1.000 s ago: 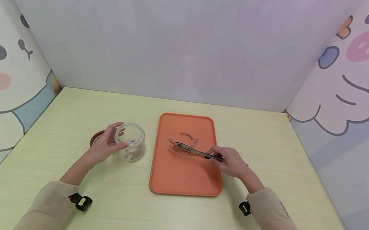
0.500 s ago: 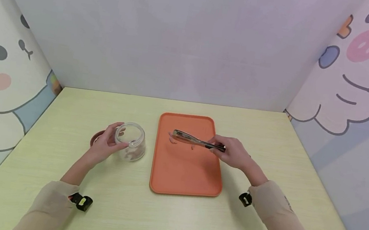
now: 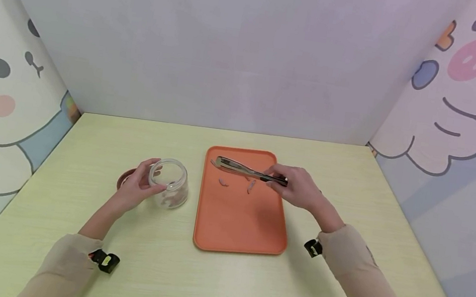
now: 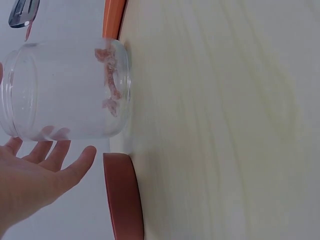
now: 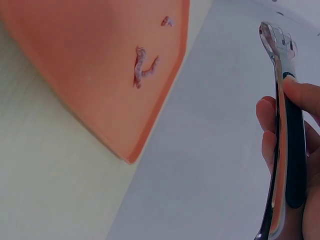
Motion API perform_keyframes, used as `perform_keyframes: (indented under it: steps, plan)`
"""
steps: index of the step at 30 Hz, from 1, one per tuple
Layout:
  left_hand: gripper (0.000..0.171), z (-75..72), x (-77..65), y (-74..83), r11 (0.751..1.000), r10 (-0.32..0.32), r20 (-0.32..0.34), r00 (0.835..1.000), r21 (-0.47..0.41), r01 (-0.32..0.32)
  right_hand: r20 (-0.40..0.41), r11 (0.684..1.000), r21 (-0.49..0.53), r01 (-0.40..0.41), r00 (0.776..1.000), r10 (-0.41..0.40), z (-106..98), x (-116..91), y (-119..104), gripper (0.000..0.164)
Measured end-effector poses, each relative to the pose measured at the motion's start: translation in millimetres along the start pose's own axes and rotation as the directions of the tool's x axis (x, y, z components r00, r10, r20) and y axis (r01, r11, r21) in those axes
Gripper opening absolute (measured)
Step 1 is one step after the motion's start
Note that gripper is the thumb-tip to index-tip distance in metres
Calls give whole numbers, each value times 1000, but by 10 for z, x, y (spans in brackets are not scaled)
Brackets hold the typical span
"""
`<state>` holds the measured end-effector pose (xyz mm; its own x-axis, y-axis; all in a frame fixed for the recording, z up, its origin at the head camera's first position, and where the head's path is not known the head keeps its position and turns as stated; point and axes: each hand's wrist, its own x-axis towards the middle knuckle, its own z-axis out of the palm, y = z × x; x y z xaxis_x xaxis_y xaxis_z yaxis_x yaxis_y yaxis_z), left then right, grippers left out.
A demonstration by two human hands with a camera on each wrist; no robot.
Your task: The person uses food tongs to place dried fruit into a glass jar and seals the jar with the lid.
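My left hand (image 3: 137,187) holds a clear glass jar (image 3: 174,195) by its side, thumb near the rim. Several small pinkish strips (image 4: 111,82) lie at the jar's bottom. In my right hand (image 3: 298,187) is a pair of metal tongs (image 3: 241,169) with dark grips, raised over the far part of the orange tray (image 3: 237,229). A thin pinkish strip (image 4: 29,30) hangs at the tongs' tip in the left wrist view. More such strips (image 3: 251,187) lie on the tray, some partly hidden behind the tongs.
A reddish-brown round lid (image 4: 124,197) lies on the table just left of the jar, partly hidden by my left hand in the head view. The pale wooden table (image 3: 182,283) meets walls at the back and both sides.
My right hand has lifted the tongs and moved them away from me and a little to the left, uncovering strips on the tray. My left hand and the jar stay in place.
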<state>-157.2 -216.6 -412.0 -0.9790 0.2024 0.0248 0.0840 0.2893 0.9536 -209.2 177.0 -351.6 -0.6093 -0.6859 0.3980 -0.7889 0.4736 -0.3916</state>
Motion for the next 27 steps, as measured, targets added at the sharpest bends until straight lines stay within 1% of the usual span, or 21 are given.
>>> perform_keyframes:
  steps: [5,11,18,21,27]
  plan:
    - [72,5,6,-1,1000,-3,2,1000,-1,3,-6,999,-1,33,999,-33,-19,105,-98,13]
    - [73,7,12,-2,1000,-6,1,1000,2,6,-17,997,19,75,997,-74,26,222,-190,17]
    - [74,8,7,8,1000,-18,-2,1000,20,18,-20,992,79,95,995,-93,165,329,-289,13]
    - [74,5,5,3,1000,-18,1,1000,11,18,-18,989,110,102,995,-101,243,371,-335,12]
    - [73,6,3,-6,1000,-14,2,1000,11,14,-27,986,130,106,994,-104,379,452,-422,12]
